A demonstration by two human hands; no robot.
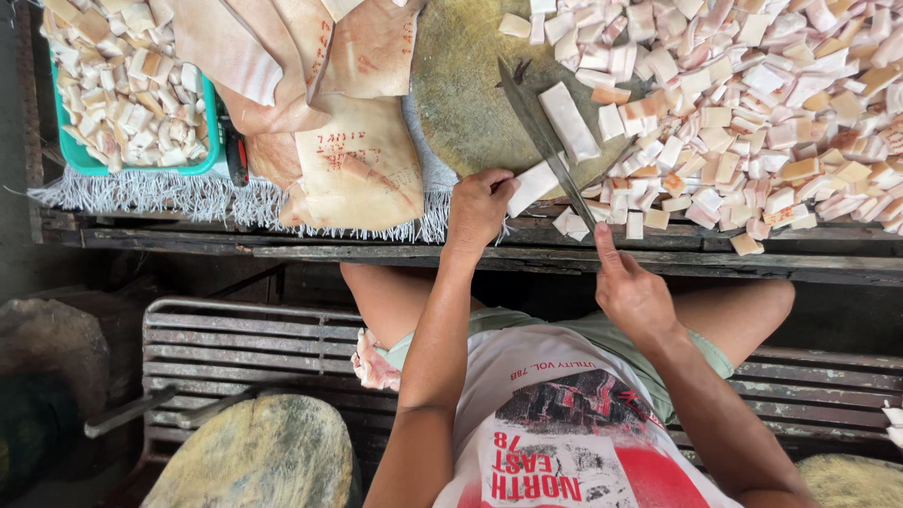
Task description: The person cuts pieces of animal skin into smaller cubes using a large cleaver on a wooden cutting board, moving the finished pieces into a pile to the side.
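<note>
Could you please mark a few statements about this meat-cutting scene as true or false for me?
1. The right hand holds a knife over the round chopping block. True.
2. The left hand rests in the person's lap. False: it holds a pale strip of pork fat at the near edge of the block.
3. A heap of cut cubes lies to the right of the block. True.
4. The teal basket at the upper left holds whole vegetables. False: it is filled with cut meat pieces.
5. Large uncut slabs of pork skin lie left of the block. True.
</note>
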